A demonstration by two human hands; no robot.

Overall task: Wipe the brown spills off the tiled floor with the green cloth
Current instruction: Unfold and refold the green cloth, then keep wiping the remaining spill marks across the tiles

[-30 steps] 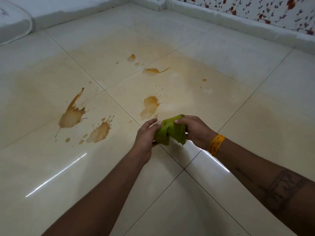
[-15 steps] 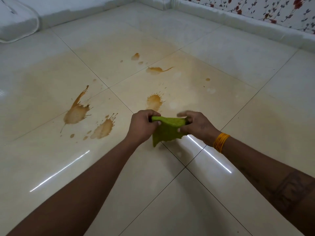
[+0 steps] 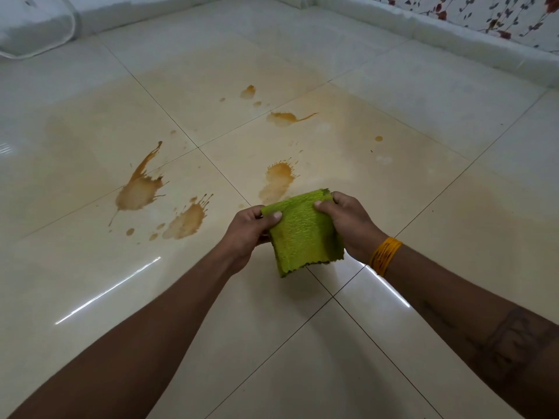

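I hold the green cloth spread flat in the air above the tiled floor. My left hand pinches its upper left corner and my right hand pinches its upper right corner. Brown spills lie on the cream tiles ahead: a splash just beyond the cloth, a long streaked splash at the left, a blot beside it, and smaller marks farther off.
A white padded object lies at the far left by the wall. A white skirting runs along the far right under flowered wallpaper. Faint brownish smears cover the tiles around the spills.
The cloth was bunched between both hands; it has been pulled open into a flat square. Both hands have moved slightly apart, each keeping a top corner.
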